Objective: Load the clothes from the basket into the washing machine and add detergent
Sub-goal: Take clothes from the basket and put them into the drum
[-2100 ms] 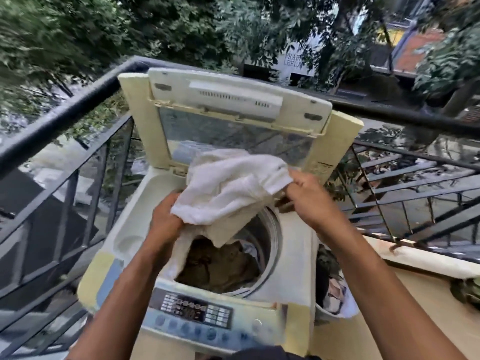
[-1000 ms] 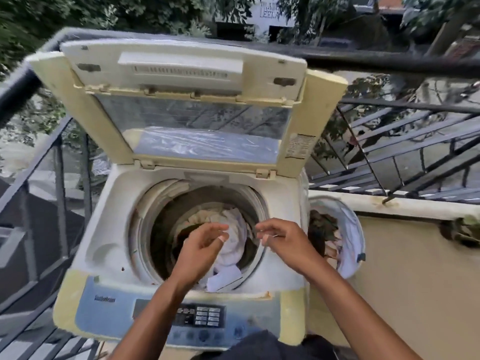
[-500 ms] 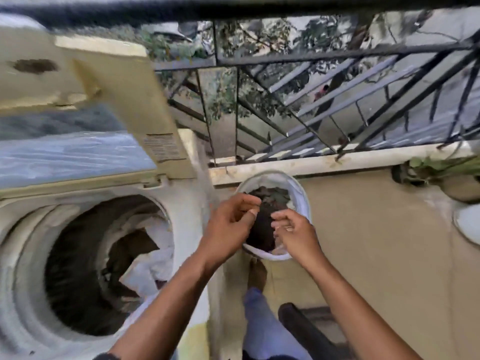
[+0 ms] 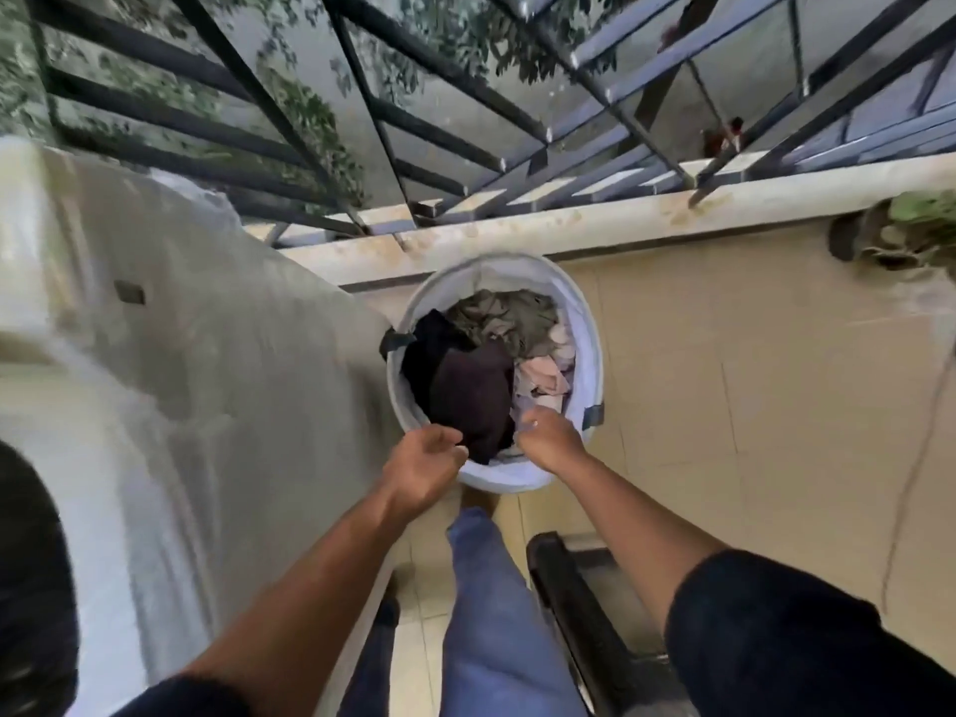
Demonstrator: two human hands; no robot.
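Note:
A round white laundry basket (image 4: 587, 323) stands on the tiled floor against the balcony ledge. Inside lie a dark maroon garment (image 4: 473, 390), an olive-grey garment (image 4: 504, 315) and pale pink clothes (image 4: 543, 377). My left hand (image 4: 421, 465) hovers over the basket's near rim with fingers loosely curled, holding nothing. My right hand (image 4: 548, 434) reaches into the basket beside the dark garment, fingers curled downward; whether it grips cloth is unclear. The washing machine's white side (image 4: 207, 380) fills the left, its drum out of view.
A black metal railing (image 4: 465, 121) on a stained ledge (image 4: 621, 225) runs behind the basket. A black frame (image 4: 574, 602) stands by my blue-trousered leg (image 4: 496, 613). A potted plant (image 4: 900, 230) sits at right, and a thin cable (image 4: 910, 483) hangs down the wall.
The white towel went into the drum and both hands let go. My view and hands swung right from the machine to the basket, and both hands dropped lower toward the clothes.

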